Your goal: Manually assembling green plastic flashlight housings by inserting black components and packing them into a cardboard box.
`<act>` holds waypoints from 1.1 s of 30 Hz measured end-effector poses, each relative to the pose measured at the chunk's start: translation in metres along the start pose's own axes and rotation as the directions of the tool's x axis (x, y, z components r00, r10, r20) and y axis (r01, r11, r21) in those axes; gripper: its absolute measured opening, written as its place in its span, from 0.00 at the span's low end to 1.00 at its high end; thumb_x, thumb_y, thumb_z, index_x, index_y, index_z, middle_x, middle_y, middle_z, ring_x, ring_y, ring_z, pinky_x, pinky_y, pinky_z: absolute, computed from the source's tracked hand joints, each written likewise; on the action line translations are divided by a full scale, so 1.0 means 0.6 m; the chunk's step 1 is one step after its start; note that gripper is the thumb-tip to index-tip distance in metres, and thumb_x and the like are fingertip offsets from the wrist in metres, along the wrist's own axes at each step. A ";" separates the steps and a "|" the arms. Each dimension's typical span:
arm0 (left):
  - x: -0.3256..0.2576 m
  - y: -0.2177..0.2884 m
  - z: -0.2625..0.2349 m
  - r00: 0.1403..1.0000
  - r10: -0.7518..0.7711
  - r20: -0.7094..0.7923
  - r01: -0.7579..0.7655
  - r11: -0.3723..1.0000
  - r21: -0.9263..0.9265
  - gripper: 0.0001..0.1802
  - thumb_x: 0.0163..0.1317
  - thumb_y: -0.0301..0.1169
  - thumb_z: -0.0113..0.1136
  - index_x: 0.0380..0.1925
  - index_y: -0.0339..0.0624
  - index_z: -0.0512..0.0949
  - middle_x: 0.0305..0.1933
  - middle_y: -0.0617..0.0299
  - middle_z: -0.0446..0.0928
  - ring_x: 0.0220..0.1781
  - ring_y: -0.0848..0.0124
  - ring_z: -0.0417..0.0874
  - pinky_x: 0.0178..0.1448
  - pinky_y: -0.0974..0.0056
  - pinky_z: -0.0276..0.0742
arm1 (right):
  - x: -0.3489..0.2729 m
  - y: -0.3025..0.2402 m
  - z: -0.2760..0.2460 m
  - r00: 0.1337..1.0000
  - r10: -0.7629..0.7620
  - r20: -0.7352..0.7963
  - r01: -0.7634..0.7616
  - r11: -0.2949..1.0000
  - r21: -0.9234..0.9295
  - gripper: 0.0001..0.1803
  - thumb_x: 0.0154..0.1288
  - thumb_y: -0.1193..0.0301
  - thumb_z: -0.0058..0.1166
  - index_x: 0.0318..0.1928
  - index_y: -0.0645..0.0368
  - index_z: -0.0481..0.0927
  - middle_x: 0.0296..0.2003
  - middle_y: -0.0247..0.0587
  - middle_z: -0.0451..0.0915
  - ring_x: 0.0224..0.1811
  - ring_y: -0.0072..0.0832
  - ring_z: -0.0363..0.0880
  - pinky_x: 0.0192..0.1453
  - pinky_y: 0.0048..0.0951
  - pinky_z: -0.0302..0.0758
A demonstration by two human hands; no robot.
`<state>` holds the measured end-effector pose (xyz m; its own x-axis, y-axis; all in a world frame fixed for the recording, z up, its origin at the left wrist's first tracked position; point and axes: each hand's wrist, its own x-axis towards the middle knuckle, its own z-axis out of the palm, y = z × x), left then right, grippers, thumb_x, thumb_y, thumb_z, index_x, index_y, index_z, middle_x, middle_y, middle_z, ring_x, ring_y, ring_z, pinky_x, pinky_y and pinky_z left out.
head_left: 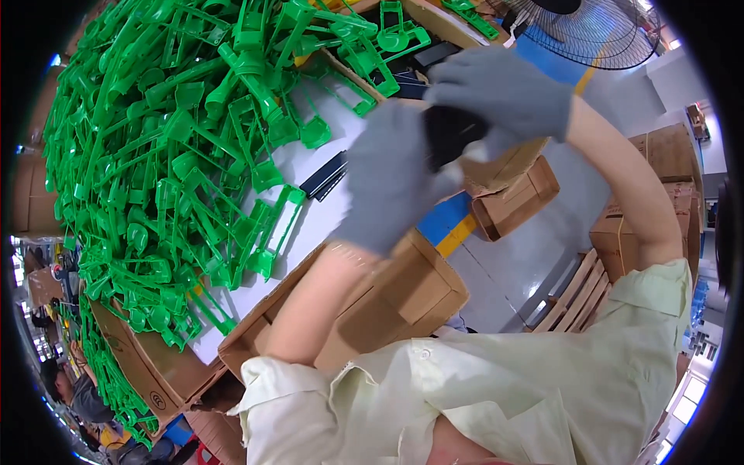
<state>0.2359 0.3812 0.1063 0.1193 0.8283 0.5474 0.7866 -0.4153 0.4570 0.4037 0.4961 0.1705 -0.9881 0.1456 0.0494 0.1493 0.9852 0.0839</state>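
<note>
Both hands wear grey gloves and meet in front of me, blurred by motion. Between them is a dark black part, smeared too much to show its exact kind. My left hand is closed at its left side, and my right hand curls over it from the upper right. Just left of my left hand, a black slatted plastic piece lies on the white surface. Behind my hands, more flat black pieces lie in a cardboard box.
A large heap of green plastic frames covers the left of the table. An open cardboard box sits below my forearms. Past my hands stand a small carton, a wire fan, a wooden pallet and stacked cartons.
</note>
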 end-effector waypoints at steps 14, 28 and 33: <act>-0.173 -0.215 -0.056 0.925 -0.348 0.154 0.263 0.876 0.404 0.24 0.51 0.38 0.60 0.47 0.40 0.73 0.47 0.53 0.73 0.52 0.54 0.71 0.54 0.52 0.69 | 0.188 -0.124 0.281 0.941 0.168 -0.293 -0.124 0.979 0.162 0.33 0.51 0.65 0.56 0.61 0.53 0.66 0.56 0.44 0.68 0.61 0.41 0.65 0.62 0.40 0.65; -0.163 -0.226 -0.029 0.976 -0.140 0.169 0.060 0.913 0.404 0.55 0.47 0.64 0.55 0.63 0.31 0.56 0.64 0.43 0.60 0.68 0.48 0.57 0.70 0.45 0.47 | 0.238 -0.121 0.315 0.797 0.383 -0.467 -0.232 0.908 0.348 0.19 0.62 0.66 0.46 0.54 0.53 0.73 0.52 0.43 0.73 0.56 0.41 0.71 0.60 0.39 0.68; -0.164 -0.256 -0.035 0.974 -0.095 0.206 0.002 0.912 0.411 0.56 0.44 0.66 0.56 0.63 0.32 0.57 0.66 0.46 0.59 0.69 0.49 0.57 0.70 0.46 0.49 | 0.238 -0.112 0.303 0.696 0.440 -0.568 -0.223 0.884 0.411 0.15 0.60 0.59 0.54 0.43 0.51 0.79 0.46 0.37 0.78 0.48 0.37 0.76 0.50 0.35 0.74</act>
<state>0.0902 0.3554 -0.0031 0.1661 0.9237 0.3452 0.9662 -0.2224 0.1302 0.2459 0.4671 -0.0093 -0.6013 0.4830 0.6365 0.3373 0.8756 -0.3458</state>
